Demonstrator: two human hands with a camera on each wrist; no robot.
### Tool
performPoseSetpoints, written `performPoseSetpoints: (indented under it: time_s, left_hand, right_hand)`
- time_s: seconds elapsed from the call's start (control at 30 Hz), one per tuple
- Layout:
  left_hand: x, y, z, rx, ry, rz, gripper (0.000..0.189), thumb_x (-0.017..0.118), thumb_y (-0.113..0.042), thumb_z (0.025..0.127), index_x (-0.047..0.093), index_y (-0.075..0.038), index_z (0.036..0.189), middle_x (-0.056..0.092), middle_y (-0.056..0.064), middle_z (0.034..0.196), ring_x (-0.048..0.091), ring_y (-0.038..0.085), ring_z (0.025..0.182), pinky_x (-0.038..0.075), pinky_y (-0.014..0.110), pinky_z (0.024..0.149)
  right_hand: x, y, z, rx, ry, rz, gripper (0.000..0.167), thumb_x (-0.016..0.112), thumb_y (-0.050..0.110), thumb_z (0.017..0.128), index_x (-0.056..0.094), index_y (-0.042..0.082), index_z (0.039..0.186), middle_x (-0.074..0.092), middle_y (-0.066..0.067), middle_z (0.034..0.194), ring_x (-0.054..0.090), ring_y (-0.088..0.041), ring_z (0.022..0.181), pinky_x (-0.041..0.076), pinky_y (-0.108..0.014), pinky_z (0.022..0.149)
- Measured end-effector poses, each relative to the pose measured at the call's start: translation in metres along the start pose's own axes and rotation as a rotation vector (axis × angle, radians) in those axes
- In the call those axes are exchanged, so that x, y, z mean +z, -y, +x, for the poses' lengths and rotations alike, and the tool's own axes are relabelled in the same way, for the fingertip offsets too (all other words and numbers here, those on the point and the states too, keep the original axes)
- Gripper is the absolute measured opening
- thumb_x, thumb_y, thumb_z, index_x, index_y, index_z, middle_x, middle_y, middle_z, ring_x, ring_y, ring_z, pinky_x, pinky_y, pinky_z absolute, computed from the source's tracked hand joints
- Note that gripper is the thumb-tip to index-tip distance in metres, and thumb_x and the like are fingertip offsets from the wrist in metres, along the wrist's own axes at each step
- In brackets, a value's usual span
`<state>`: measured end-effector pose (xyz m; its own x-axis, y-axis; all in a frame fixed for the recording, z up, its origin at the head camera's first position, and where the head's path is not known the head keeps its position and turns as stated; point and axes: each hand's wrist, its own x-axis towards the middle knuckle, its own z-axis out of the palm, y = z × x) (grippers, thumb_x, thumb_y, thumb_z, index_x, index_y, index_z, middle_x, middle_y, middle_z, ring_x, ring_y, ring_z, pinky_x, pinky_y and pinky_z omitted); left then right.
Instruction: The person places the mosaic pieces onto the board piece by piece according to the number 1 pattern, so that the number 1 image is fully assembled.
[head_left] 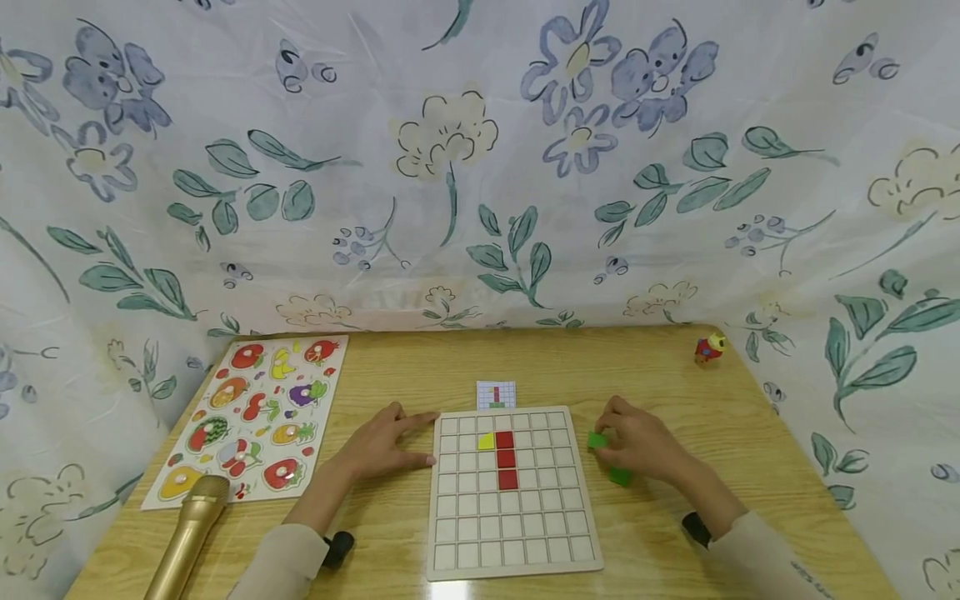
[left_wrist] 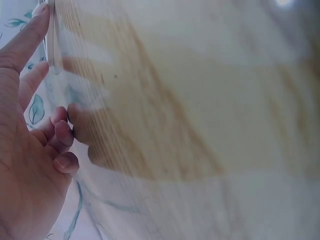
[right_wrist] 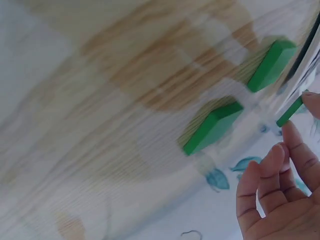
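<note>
A pale square grid board lies on the table. My left hand touches the board's left edge with its outstretched thumb and a finger; its other fingers curl loosely in the left wrist view. On the board, three red squares form a column, with a yellow piece left of the top one. Right of the board, my right hand pinches a thin green block between thumb and finger. Two more green blocks, a nearer one and a farther one, lie on the wood beside it.
A small printed grid card lies at the board's far edge. To the left are a fruit picture board and a gold microphone. A small toy figure stands at the back right, before a floral curtain.
</note>
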<state>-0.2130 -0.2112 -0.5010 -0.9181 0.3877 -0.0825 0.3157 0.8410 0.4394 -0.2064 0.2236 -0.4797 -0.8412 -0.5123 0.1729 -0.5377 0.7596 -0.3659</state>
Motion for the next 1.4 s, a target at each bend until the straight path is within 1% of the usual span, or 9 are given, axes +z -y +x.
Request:
performPoseSetpoints:
  time_s: [0.17,0.33,0.6,0.7,0.83,0.97,1.07,1.23,1.4]
  left_hand:
    - [0.001,0.001,0.000,-0.002,0.005,0.000,0.075,0.072,-0.066,0.078,0.051,-0.037,0.145,0.039,0.000,0.092,0.035,0.014,0.073,0.031,0.028,0.061]
    - [0.001,0.002,-0.001,-0.007,0.002,-0.002,0.075,0.072,-0.065,0.078,0.051,-0.037,0.145,0.039,0.000,0.092,0.035,0.014,0.074,0.031,0.028,0.062]
    - [0.001,0.000,-0.002,-0.007,0.004,-0.009,0.074,0.072,-0.064,0.078,0.052,-0.037,0.144,0.039,0.000,0.092,0.036,0.014,0.074,0.031,0.029,0.062]
    - [0.001,0.000,-0.002,-0.007,0.004,-0.010,0.074,0.072,-0.064,0.078,0.052,-0.037,0.144,0.039,0.000,0.092,0.036,0.014,0.074,0.031,0.029,0.062]
    - [0.001,0.000,-0.001,-0.004,-0.001,-0.009,0.074,0.072,-0.064,0.078,0.052,-0.037,0.144,0.039,0.000,0.092,0.036,0.014,0.075,0.031,0.029,0.062]
    - [0.000,0.000,-0.001,-0.003,-0.002,-0.011,0.074,0.072,-0.064,0.078,0.052,-0.036,0.144,0.039,0.000,0.092,0.036,0.014,0.075,0.031,0.029,0.062]
    - [0.000,-0.001,-0.002,-0.009,0.000,-0.017,0.074,0.073,-0.063,0.078,0.052,-0.036,0.144,0.040,0.000,0.092,0.036,0.014,0.075,0.031,0.029,0.062]
    - [0.000,-0.002,-0.002,-0.015,0.005,-0.028,0.074,0.074,-0.062,0.078,0.052,-0.036,0.144,0.040,0.000,0.093,0.036,0.014,0.075,0.031,0.029,0.063]
    - [-0.001,-0.003,-0.002,-0.013,0.001,-0.020,0.074,0.074,-0.062,0.079,0.052,-0.036,0.144,0.040,0.000,0.092,0.036,0.014,0.075,0.030,0.029,0.062]
  right_hand:
    - [0.004,0.010,0.003,-0.061,-0.007,-0.020,0.019,0.081,0.018,0.076,0.072,0.010,0.091,0.050,0.003,0.094,0.047,-0.003,0.076,0.046,-0.023,0.064]
    - [0.010,0.019,0.007,-0.077,-0.004,-0.024,0.019,0.080,0.020,0.077,0.072,0.012,0.092,0.049,0.006,0.095,0.048,-0.003,0.078,0.046,-0.024,0.066]
    - [0.017,0.034,0.012,-0.138,0.018,-0.024,0.018,0.079,0.018,0.077,0.071,0.010,0.091,0.049,0.006,0.094,0.046,-0.003,0.076,0.045,-0.022,0.066]
    - [0.020,0.040,0.014,-0.158,0.027,-0.003,0.017,0.079,0.019,0.077,0.071,0.010,0.090,0.049,0.005,0.094,0.044,-0.002,0.074,0.044,-0.020,0.064]
    - [0.023,0.049,0.016,-0.169,0.036,0.046,0.018,0.079,0.020,0.077,0.072,0.012,0.091,0.050,0.005,0.096,0.044,-0.003,0.075,0.043,-0.020,0.065]
    - [0.027,0.057,0.019,-0.165,0.066,0.061,0.019,0.079,0.023,0.078,0.071,0.015,0.093,0.050,0.008,0.097,0.045,-0.003,0.079,0.044,-0.020,0.068]
    - [0.030,0.064,0.021,-0.176,0.091,0.077,0.019,0.079,0.024,0.079,0.070,0.016,0.094,0.049,0.008,0.098,0.046,-0.003,0.079,0.043,-0.019,0.068]
    - [0.034,0.072,0.023,-0.224,0.092,0.090,0.020,0.080,0.024,0.078,0.070,0.014,0.091,0.049,0.006,0.098,0.044,-0.003,0.077,0.043,-0.018,0.067]
    - [0.037,0.077,0.024,-0.249,0.084,0.079,0.018,0.079,0.024,0.077,0.069,0.015,0.089,0.049,0.006,0.097,0.043,-0.003,0.076,0.041,-0.018,0.065]
